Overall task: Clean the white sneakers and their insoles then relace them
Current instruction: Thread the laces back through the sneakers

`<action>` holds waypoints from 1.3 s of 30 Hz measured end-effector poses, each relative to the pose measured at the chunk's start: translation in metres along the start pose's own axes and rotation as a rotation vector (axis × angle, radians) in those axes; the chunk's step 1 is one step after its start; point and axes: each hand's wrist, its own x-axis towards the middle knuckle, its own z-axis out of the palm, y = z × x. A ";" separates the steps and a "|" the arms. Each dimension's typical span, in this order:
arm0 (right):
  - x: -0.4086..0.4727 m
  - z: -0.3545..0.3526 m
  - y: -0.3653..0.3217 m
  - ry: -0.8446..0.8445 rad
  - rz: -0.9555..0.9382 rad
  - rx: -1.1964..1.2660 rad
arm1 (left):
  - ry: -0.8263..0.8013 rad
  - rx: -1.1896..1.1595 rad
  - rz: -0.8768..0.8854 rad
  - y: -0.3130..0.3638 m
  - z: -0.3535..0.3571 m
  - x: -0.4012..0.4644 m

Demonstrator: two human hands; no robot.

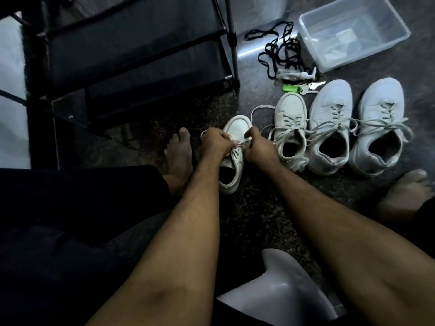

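A white sneaker (236,128) stands on the dark floor in front of me, toe pointing away. My left hand (215,143) pinches its white lace (259,108) over the eyelets on the left side. My right hand (259,148) grips the lace on the right side, and a loose loop of it curves off past the toe. To the right stand three more white sneakers: a laced low one (290,118), then a larger pair (329,123) (379,121) with loose laces.
A black shoe rack (141,55) fills the upper left. A clear plastic tub (353,31), black laces (277,48), keys with a green tag (299,88) lie beyond the shoes. My bare feet (179,156) (404,194) flank the work. A white stool leg (282,278) is below.
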 end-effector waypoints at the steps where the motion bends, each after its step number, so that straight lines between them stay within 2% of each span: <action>1: 0.001 -0.003 0.003 0.026 -0.015 -0.011 | -0.026 -0.018 0.018 0.001 0.000 -0.002; 5: 0.001 -0.010 0.008 0.074 -0.075 -0.123 | -0.093 -0.005 0.041 -0.001 -0.001 -0.007; 9: -0.001 -0.012 0.004 0.071 -0.188 -0.272 | 0.054 -0.095 0.044 -0.010 -0.003 -0.011; 11: -0.003 -0.015 -0.001 0.064 -0.179 -0.167 | 0.097 -0.108 0.064 -0.008 -0.004 -0.017; 14: -0.007 -0.024 -0.011 0.137 -0.116 0.034 | 0.057 -0.160 0.123 -0.003 -0.002 -0.029; 20: -0.022 -0.038 -0.017 0.210 -0.051 0.045 | 0.063 -0.193 0.192 -0.014 0.008 -0.052; 22: -0.023 -0.035 -0.015 0.210 0.001 0.231 | 0.095 -0.220 0.195 -0.014 0.004 -0.058; 24: -0.025 -0.034 -0.015 0.168 0.098 0.669 | 0.159 -0.244 0.166 -0.014 -0.001 -0.060; 26: -0.027 -0.036 -0.017 0.038 0.202 1.124 | 0.233 -0.271 0.119 -0.019 -0.003 -0.055; 28: -0.031 -0.039 -0.024 -0.090 0.228 1.316 | 0.313 -0.330 0.087 -0.020 -0.008 -0.056; 30: -0.031 -0.035 -0.022 -0.103 0.212 1.190 | 0.348 -0.394 0.097 -0.020 -0.014 -0.061; 32: -0.025 -0.027 -0.007 -0.051 0.156 0.855 | 0.361 -0.376 0.058 -0.033 -0.012 -0.068; 34: -0.019 -0.019 0.013 -0.016 0.125 0.515 | 0.440 -0.422 -0.023 -0.047 -0.001 -0.068; 35: -0.014 -0.014 0.022 -0.005 0.118 0.423 | 0.472 -0.468 -0.027 -0.053 0.006 -0.063; 39: -0.003 -0.002 0.036 -0.010 0.040 0.342 | 0.446 -0.399 -0.027 -0.091 0.051 -0.012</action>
